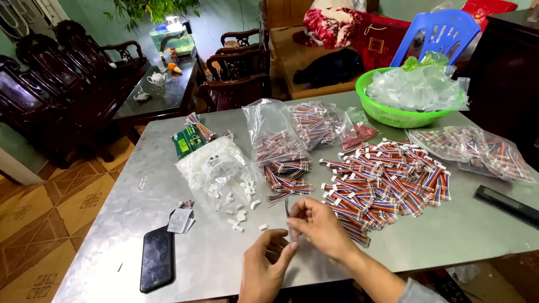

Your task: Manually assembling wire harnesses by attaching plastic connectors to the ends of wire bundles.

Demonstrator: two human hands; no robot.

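The striped wire bundle (288, 216), thin, light and surely bendable, stands between both hands above the metal table (168, 185), pinched by fingers of the right hand (321, 227) and the left hand (268, 261), best held near its lower end.

Clear bag of white connectors (216, 167) centre-left; green packet (188, 141) just behind it. Clear bags of striped wires (292, 132) centre, another (477, 148) far right. Dark-screened phone (156, 258) near left, white paper label (179, 220) beside it.
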